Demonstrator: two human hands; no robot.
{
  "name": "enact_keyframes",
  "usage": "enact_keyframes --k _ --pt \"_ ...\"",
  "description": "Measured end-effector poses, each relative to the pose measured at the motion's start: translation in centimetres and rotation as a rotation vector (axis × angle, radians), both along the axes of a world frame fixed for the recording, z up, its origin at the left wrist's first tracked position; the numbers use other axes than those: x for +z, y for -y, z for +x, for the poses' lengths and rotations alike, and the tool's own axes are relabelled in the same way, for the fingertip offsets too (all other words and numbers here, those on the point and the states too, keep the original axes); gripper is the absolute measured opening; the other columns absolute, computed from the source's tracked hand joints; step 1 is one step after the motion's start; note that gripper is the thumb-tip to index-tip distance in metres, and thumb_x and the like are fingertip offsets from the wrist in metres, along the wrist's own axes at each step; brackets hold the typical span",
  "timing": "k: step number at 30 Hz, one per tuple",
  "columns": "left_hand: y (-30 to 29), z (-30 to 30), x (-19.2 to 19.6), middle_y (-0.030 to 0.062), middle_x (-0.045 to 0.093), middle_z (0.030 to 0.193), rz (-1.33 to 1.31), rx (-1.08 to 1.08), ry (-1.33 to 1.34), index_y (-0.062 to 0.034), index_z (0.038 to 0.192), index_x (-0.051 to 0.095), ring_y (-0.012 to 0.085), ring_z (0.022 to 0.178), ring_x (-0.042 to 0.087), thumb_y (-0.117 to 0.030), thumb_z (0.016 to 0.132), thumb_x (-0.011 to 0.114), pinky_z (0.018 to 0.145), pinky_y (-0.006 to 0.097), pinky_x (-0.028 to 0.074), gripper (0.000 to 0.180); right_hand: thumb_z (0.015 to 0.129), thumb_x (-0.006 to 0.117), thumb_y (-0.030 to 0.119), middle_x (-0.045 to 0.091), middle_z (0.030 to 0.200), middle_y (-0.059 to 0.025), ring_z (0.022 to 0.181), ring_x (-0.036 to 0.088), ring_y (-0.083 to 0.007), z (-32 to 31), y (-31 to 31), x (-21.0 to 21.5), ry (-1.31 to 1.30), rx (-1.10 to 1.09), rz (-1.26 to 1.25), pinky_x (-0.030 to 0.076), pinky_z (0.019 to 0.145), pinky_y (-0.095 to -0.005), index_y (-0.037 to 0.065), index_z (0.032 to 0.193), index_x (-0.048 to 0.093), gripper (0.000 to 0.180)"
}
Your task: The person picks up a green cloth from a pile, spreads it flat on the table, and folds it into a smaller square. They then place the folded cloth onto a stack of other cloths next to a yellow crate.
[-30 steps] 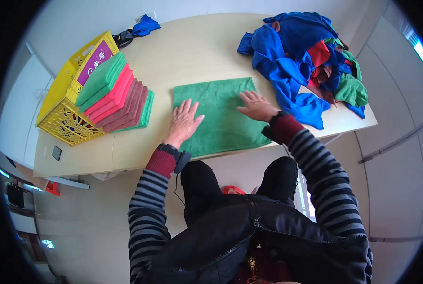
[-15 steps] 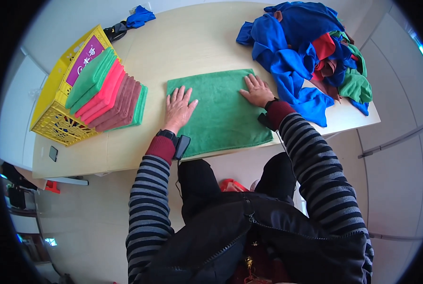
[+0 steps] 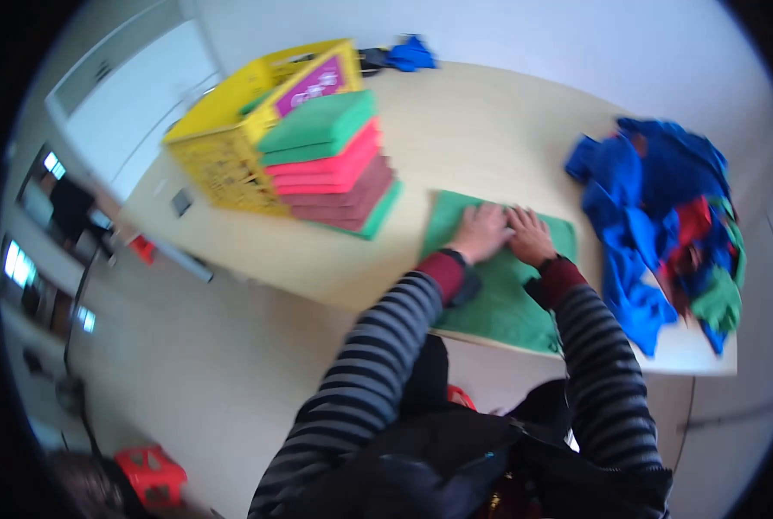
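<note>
A square green towel (image 3: 499, 298) lies spread out by the table's front edge. Both of my hands rest on its far part, close together and nearly touching. My left hand (image 3: 481, 233) lies palm down with its fingers stretched forward. Beside it, my right hand (image 3: 532, 238) is also laid flat, its fingers pointing ahead. Neither one grips anything that I can see, though motion blurs the fingertips a little. A stack of folded towels (image 3: 330, 164) in green, red and brown stands to the left.
Behind the stack is a yellow plastic crate (image 3: 230, 173). A heap of crumpled blue, red and green cloths (image 3: 646, 199) covers the table's right end. A small dark flat object (image 3: 181, 202) lies at the left edge. A red stool (image 3: 151, 476) stands on the floor.
My hands have moved from the towel's two sides to its far middle, side by side. The view has swung left, so the table appears farther right and tilted.
</note>
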State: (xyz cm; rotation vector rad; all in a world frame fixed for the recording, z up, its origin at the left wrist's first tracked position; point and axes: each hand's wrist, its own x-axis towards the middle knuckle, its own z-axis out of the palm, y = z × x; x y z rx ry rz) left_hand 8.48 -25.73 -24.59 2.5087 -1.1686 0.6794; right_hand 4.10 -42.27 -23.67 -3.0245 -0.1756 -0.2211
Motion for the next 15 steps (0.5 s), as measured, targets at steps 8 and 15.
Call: enact_keyframes --k 8,15 --pt "-1.4 0.8 1.0 0.0122 0.04 0.154 0.076 0.068 -0.309 -0.0131 0.147 0.045 0.0307 0.145 0.03 -0.054 0.099 0.04 0.118 0.057 0.015 0.063 0.097 0.048 0.053 0.031 0.16 -0.0117 0.147 0.027 -0.0359 2.7 5.6 -3.9 -0.013 -0.113 -0.071 0.023 0.116 -0.058 0.016 0.155 0.03 0.071" --pt "-3.3 2.5 2.0 0.0129 0.036 0.156 0.052 0.262 -0.373 -0.0133 0.147 0.045 0.031 0.147 0.025 -0.055 0.097 0.044 0.118 0.058 0.014 0.065 0.099 0.045 0.052 0.028 0.161 -0.0119 0.149 0.022 -0.0349 2.3 9.0 -3.5 -0.09 -0.196 -0.107 0.017 0.119 -0.0536 0.018 0.157 0.028 0.069"
